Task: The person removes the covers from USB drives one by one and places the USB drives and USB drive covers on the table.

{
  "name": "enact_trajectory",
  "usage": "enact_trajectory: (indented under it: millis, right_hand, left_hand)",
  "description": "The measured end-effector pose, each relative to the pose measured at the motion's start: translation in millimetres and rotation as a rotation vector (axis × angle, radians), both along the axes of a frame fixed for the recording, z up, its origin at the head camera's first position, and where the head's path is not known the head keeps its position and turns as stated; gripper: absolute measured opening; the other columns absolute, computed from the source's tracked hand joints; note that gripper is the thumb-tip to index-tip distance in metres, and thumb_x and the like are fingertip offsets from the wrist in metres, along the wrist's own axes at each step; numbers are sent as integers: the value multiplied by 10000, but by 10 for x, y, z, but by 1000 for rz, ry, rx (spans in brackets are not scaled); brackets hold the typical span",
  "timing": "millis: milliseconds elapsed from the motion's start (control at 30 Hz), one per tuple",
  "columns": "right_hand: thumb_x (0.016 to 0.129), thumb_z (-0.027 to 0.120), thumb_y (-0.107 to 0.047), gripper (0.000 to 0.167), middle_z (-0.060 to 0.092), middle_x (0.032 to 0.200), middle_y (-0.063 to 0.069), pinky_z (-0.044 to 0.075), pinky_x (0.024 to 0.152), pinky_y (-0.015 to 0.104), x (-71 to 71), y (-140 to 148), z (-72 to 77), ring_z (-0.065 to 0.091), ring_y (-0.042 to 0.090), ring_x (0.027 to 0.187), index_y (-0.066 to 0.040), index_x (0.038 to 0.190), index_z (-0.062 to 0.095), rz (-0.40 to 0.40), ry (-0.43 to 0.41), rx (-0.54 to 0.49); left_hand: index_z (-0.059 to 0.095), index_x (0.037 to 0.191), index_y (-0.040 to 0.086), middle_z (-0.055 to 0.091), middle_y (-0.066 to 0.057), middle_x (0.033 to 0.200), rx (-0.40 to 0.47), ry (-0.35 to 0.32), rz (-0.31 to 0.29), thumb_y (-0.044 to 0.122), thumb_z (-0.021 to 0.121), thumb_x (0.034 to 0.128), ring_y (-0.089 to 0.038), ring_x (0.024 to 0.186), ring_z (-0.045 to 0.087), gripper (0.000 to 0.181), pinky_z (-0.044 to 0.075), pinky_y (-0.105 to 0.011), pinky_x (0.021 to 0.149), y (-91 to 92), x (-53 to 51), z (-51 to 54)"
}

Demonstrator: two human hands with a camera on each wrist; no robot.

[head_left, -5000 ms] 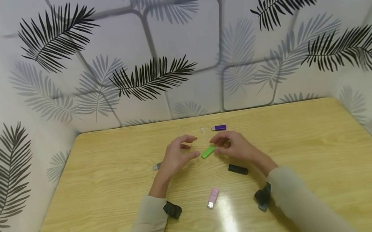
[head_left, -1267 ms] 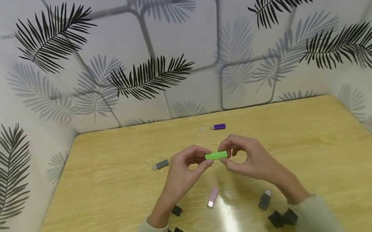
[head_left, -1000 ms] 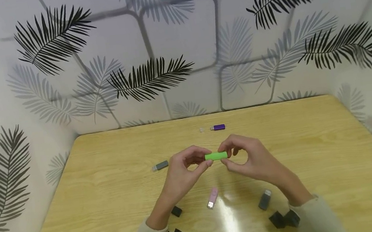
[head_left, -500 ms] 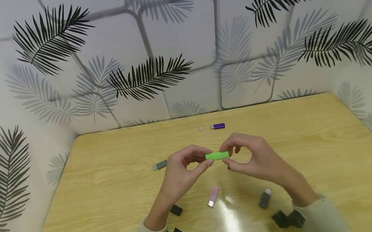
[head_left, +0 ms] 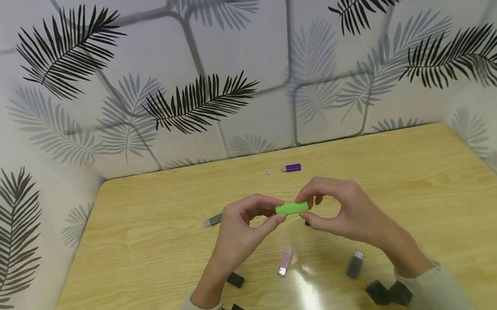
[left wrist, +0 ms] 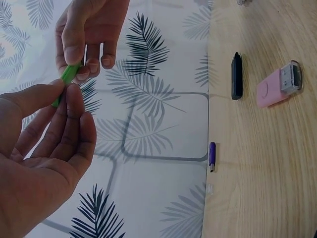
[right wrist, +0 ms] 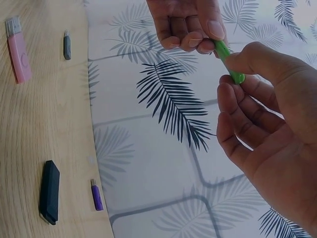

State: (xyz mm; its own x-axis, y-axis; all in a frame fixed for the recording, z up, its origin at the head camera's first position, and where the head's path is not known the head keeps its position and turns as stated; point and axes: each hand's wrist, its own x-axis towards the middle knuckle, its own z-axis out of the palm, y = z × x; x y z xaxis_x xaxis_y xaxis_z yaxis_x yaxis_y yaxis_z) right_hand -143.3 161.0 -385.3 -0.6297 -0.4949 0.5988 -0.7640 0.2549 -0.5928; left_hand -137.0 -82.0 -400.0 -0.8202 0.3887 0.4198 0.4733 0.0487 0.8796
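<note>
Both hands hold one small green stick (head_left: pixel 291 208) between them above the table. My left hand (head_left: pixel 244 230) pinches its left end between thumb and fingers, and my right hand (head_left: pixel 351 212) pinches its right end the same way. In the left wrist view the green stick (left wrist: pixel 70 74) slants between the left hand (left wrist: pixel 44 139) and the right hand (left wrist: pixel 91 34). From the right wrist the green stick (right wrist: pixel 223 52) shows a rounded end at the right hand (right wrist: pixel 277 109). Fingertips cover parts of both ends.
On the wooden table (head_left: pixel 125 253) lie a purple USB stick (head_left: pixel 293 168), a small clear piece (head_left: pixel 270 172), a grey one (head_left: pixel 213 220), a pink one (head_left: pixel 285 262), a dark grey one (head_left: pixel 354 265) and a black one (right wrist: pixel 49 191). A leaf-patterned backdrop (head_left: pixel 244 47) stands behind.
Since the earliest frame, the green stick has gone from the table into both hands' pinch. Over the last second, the right hand and the stick have shifted slightly right.
</note>
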Motion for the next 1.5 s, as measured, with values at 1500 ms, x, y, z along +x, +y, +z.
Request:
enact_trajectory:
  millis: [1500]
  right_hand:
    - [825, 820, 58, 297, 730, 993, -46, 583, 719, 272, -228, 386, -327, 657, 93, 842, -101, 1065, 746, -228, -91, 97]
  left_hand:
    - [798, 1059, 60, 774, -61, 989, -137, -134, 162, 95, 800, 899, -179, 845, 745, 164, 611, -313, 750, -246, -265, -274]
